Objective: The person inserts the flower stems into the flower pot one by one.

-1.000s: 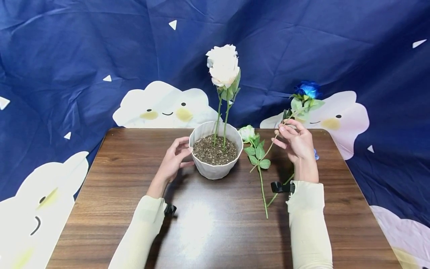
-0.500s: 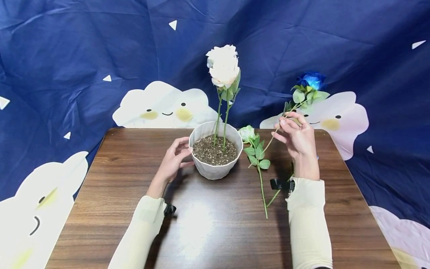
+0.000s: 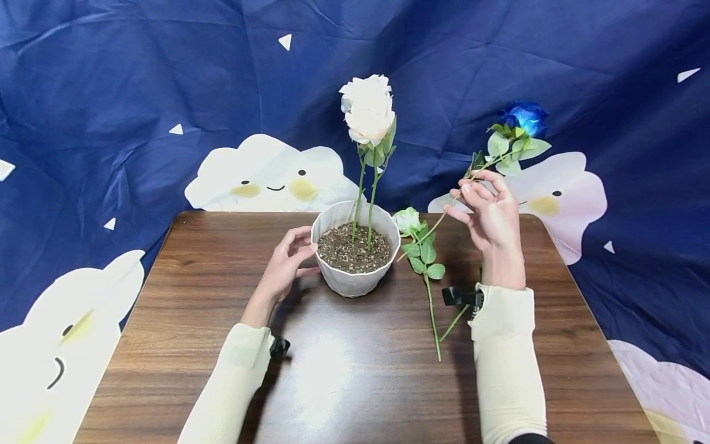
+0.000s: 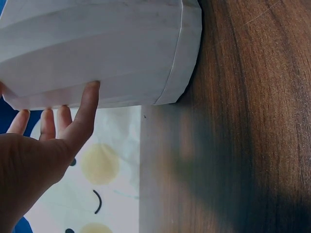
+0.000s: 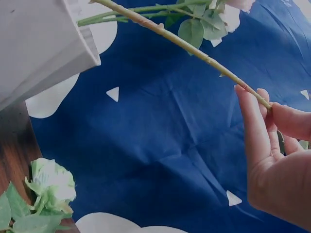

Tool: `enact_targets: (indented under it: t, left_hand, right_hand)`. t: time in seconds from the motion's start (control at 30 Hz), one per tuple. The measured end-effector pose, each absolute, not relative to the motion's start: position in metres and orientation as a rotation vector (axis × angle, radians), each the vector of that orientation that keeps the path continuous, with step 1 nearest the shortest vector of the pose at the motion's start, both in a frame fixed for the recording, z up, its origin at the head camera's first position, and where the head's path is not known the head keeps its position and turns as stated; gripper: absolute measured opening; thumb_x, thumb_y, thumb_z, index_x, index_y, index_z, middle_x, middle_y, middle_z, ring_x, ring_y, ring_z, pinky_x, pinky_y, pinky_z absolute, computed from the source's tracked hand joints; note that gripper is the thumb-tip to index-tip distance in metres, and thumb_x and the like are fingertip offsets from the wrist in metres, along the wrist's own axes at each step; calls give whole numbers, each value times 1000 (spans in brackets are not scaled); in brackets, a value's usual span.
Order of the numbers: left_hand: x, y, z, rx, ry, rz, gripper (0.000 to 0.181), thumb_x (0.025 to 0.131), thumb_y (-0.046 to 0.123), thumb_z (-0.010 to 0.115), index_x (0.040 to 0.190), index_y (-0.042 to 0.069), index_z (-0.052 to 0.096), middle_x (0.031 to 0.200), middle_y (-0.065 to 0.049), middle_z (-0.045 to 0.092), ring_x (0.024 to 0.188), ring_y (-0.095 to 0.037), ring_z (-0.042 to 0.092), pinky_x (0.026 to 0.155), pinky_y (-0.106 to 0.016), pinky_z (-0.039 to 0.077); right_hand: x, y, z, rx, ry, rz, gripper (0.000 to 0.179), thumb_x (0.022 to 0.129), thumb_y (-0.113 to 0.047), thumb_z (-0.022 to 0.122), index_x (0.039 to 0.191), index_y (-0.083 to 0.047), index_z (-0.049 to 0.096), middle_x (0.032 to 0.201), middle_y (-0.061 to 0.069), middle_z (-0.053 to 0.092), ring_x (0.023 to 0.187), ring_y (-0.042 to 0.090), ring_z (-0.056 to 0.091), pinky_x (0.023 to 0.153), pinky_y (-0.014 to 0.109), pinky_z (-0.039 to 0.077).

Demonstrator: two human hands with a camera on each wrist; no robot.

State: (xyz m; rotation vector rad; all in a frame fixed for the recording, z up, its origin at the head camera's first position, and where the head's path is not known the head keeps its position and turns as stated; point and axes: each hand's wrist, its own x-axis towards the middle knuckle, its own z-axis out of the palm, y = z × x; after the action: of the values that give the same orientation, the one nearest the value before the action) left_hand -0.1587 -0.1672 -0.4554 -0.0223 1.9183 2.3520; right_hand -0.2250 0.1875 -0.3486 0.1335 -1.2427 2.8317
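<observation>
A white faceted flowerpot (image 3: 355, 283) filled with dark soil (image 3: 355, 250) stands on the table. Two white roses (image 3: 368, 111) rise upright from the soil, their blooms overlapping. My left hand (image 3: 284, 265) rests its fingertips against the pot's left side, fingers spread and loose along the wall in the left wrist view. To the right, my right hand (image 3: 493, 216) pinches the stem of a blue rose (image 3: 524, 118) between thumb and fingers. The bloom leans up and right; the bare stem (image 5: 194, 51) slants down toward the pot, its lower end right beside the rim in the head view.
A white-green rose (image 3: 407, 221) lies on the wooden table (image 3: 222, 259) right of the pot, its stem running toward the front. Another stem (image 3: 455, 324) crosses near its end, mostly hidden by my right wrist. A blue curtain (image 3: 444, 74) with cloud faces hangs behind.
My right hand has risen slightly with the blue rose. The bloom went up and right, while the stem's lower end swung left toward the pot. My left hand has stayed at the pot.
</observation>
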Motion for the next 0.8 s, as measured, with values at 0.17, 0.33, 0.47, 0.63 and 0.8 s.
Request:
enact_targets:
  t: [0.17, 0.33, 0.47, 0.63, 0.8]
  left_hand:
    - [-159, -167, -457, -13, 1910, 2358, 49, 99, 6, 59, 145, 3, 44, 129, -20, 46, 106, -23, 57, 89, -58, 59]
    - [-160, -168, -458, -13, 1902, 2364, 48, 99, 5, 59, 144, 4, 44, 131, -22, 46, 106, -23, 57, 88, -57, 60]
    - [-160, -168, -459, -15, 1901, 2363, 48, 99, 6, 59, 145, 4, 44, 130, -21, 47, 105, -22, 58, 87, -56, 61]
    - [-161, -169, -459, -13, 1900, 2363, 49, 99, 6, 60, 145, 4, 44, 129, -20, 47, 105, -22, 58, 87, -57, 61]
    - [-161, -169, -460, -9, 1897, 2367, 48, 99, 7, 60, 145, 4, 44, 130, -22, 46, 106, -22, 57, 88, -58, 60]
  right_hand:
    - [-227, 179, -344, 176, -1229, 2797, 25, 93, 17, 59, 109, -2, 55, 90, 16, 68, 77, 29, 71, 63, 48, 65]
    - [-229, 169, -343, 199, -1236, 2743, 26, 92, 17, 60, 109, -2, 54, 90, 17, 68, 76, 29, 71, 65, 50, 64]
    - [-229, 160, -343, 219, -1295, 2677, 26, 92, 16, 62, 108, -2, 55, 90, 16, 68, 77, 28, 71, 66, 50, 65]
    - [-229, 150, -345, 283, -1362, 2604, 24, 93, 15, 61, 108, -3, 55, 92, 15, 67, 78, 28, 71, 67, 48, 65]
    - [-229, 140, -348, 364, -1448, 2509, 24, 95, 14, 58, 107, -5, 55, 95, 15, 66, 79, 26, 71, 69, 45, 66]
